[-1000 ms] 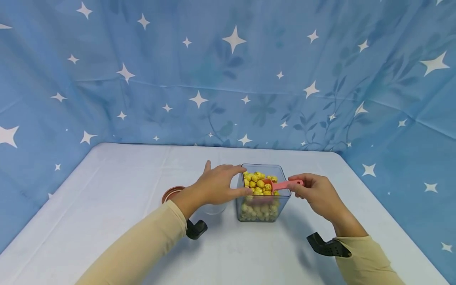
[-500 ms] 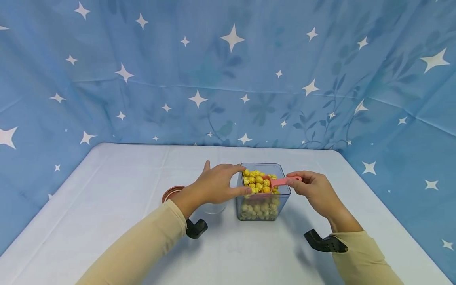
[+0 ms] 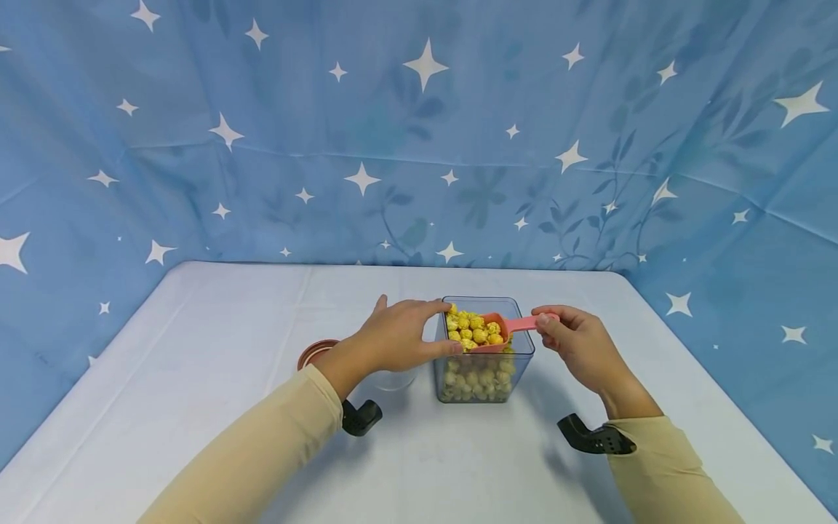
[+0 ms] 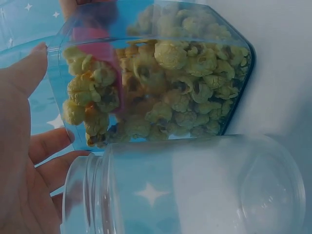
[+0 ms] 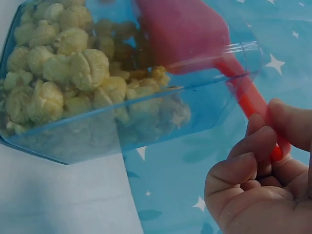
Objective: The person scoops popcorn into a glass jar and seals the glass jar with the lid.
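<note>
My right hand [image 3: 583, 349] pinches the handle of a pink scoop [image 3: 524, 323], thumb against curled fingers. The scoop's bowl is inside a clear, tapered square box [image 3: 521, 364], low at its rim, with popcorn at its mouth. Yellow popcorn [image 3: 466, 335] fills much of the box and shows through the walls in both wrist views. My left hand [image 3: 399, 338] rests at the box's left side, fingers extended, thumb and a fingertip touching the rim corners. A clear round jar [image 4: 214, 190] stands beside the box, largely hidden under my left hand in the head view.
A reddish-brown ringed lid [image 3: 316, 352] lies left of the jar, partly hidden by my left forearm. The white-covered table [image 3: 196, 378] reaches back to a blue star-patterned curtain [image 3: 419, 145]. Black wrist cameras [image 3: 596, 437] are strapped below both hands.
My right hand has risen slightly, lifting the scoop from deeper in the popcorn toward the rim, so more of its bowl shows. The left hand and the box have stayed in place.
</note>
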The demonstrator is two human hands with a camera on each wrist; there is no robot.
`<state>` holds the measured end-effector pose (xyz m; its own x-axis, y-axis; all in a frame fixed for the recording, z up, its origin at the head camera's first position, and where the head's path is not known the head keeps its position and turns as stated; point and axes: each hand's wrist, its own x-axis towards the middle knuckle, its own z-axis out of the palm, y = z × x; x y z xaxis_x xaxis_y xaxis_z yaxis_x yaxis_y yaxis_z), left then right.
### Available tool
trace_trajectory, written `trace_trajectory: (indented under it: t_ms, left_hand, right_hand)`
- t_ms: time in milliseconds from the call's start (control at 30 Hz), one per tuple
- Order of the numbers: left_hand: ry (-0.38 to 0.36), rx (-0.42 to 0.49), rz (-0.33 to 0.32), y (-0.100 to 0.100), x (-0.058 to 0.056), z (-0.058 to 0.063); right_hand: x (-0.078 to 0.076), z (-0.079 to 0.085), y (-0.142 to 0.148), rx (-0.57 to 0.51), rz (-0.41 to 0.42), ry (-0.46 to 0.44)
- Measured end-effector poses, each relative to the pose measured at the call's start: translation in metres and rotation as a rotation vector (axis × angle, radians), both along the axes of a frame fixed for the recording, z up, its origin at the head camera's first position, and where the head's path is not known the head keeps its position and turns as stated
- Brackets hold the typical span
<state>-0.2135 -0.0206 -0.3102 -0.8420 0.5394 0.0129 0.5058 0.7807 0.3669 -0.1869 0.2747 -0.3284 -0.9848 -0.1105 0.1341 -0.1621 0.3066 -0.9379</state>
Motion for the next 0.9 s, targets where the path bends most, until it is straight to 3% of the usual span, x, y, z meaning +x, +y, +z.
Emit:
trace_trajectory:
  t_ms: [233,900]
  left_hand:
    - [-0.001,0.004,0.001,-0.001,0.000,0.001]
    - [-0.011,-0.006,0.006,0.001,0.000,0.003]
  right_hand:
    - [-0.002,-0.004,-0.006,-0.034,0.045,-0.006]
    - [-0.002,-0.001,0.010,-0.261,0.026,0.012]
